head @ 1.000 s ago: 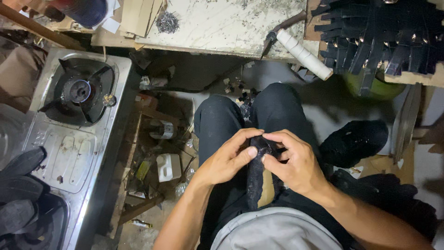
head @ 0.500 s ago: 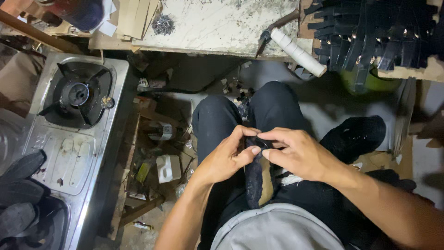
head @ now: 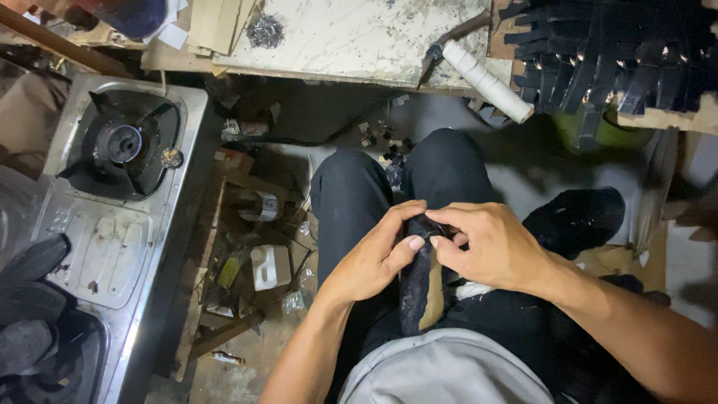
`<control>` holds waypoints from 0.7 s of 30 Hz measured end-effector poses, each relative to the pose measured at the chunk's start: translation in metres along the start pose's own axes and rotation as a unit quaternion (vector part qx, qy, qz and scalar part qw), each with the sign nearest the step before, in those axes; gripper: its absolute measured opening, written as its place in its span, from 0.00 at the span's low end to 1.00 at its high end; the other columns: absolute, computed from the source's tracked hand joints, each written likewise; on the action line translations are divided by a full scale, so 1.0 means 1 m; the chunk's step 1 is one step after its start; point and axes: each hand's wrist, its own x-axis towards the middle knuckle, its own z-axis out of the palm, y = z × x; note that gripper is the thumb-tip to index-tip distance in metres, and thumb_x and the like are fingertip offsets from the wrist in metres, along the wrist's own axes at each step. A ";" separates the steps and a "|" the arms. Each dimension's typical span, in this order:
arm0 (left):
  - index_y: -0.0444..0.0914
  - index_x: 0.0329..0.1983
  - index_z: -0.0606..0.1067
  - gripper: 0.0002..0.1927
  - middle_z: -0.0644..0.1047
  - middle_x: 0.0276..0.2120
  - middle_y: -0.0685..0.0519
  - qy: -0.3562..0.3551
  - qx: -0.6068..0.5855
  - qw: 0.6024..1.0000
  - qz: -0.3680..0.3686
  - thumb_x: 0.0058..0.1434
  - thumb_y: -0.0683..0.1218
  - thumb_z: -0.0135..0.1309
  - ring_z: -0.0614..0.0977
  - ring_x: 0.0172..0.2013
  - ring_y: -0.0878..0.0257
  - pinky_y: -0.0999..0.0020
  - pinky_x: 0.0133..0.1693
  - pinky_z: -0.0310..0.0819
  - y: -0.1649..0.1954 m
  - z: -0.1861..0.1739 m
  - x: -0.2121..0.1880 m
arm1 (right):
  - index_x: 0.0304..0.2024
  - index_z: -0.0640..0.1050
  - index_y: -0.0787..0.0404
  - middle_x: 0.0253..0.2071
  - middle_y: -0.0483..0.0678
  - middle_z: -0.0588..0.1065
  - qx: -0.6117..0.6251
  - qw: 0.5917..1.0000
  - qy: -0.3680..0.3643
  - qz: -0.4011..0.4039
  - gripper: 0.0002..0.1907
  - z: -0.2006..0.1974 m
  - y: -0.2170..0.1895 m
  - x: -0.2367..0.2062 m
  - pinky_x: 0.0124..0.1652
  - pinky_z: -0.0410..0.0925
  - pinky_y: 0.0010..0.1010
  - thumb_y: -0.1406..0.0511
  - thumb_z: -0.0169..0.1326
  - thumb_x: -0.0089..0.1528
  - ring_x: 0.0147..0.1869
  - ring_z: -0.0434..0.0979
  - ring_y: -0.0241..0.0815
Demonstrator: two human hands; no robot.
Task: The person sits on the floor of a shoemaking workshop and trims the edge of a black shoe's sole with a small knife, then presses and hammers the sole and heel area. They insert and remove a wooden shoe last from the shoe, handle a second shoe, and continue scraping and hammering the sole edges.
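Over my lap I hold a dark shoe sole with a tan inner face, standing on end between my knees. My left hand grips its left edge, thumb pressed near the top. My right hand pinches the top end from the right, fingers curled over it. Both hands touch at the top of the sole. I sit in black trousers and a grey shirt.
A steel gas stove stands at the left, with dark soles piled at its near end. A worn marble-topped bench lies ahead with a white tube. Black strips sit on a board at the top right. Small clutter litters the floor.
Both hands have shifted slightly on the top of the sole, the right fingers sliding further over its end. The sole stays in my lap.
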 end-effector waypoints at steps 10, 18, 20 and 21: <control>0.33 0.69 0.64 0.25 0.66 0.70 0.40 0.052 0.053 0.997 0.005 0.71 0.46 0.48 0.68 0.70 0.48 0.60 0.67 0.63 0.011 0.013 -0.001 | 0.47 0.81 0.67 0.36 0.57 0.81 -0.027 0.999 0.001 -0.047 0.22 -0.005 0.006 0.000 0.32 0.75 0.37 0.64 0.62 0.51 0.30 0.83 0.50; 0.31 0.70 0.62 0.25 0.62 0.72 0.37 0.099 0.089 0.991 0.030 0.72 0.45 0.45 0.66 0.72 0.42 0.56 0.69 0.60 0.002 0.029 -0.004 | 0.48 0.80 0.68 0.36 0.57 0.81 -0.030 0.998 0.005 -0.052 0.23 -0.003 0.012 0.001 0.32 0.74 0.36 0.64 0.62 0.51 0.29 0.83 0.49; 0.31 0.70 0.62 0.25 0.63 0.72 0.36 0.119 0.108 0.986 0.044 0.71 0.44 0.44 0.68 0.71 0.40 0.56 0.69 0.62 0.004 0.034 -0.004 | 0.47 0.80 0.68 0.35 0.57 0.81 -0.029 0.998 0.006 -0.048 0.23 -0.004 0.012 0.002 0.31 0.74 0.36 0.64 0.62 0.51 0.28 0.83 0.49; 0.32 0.69 0.62 0.25 0.63 0.71 0.36 0.129 0.116 0.984 0.049 0.70 0.43 0.44 0.68 0.70 0.40 0.56 0.69 0.62 0.005 0.036 -0.004 | 0.48 0.80 0.68 0.34 0.57 0.81 -0.026 0.999 -0.005 -0.041 0.24 -0.005 0.011 0.002 0.31 0.74 0.36 0.64 0.63 0.50 0.28 0.83 0.49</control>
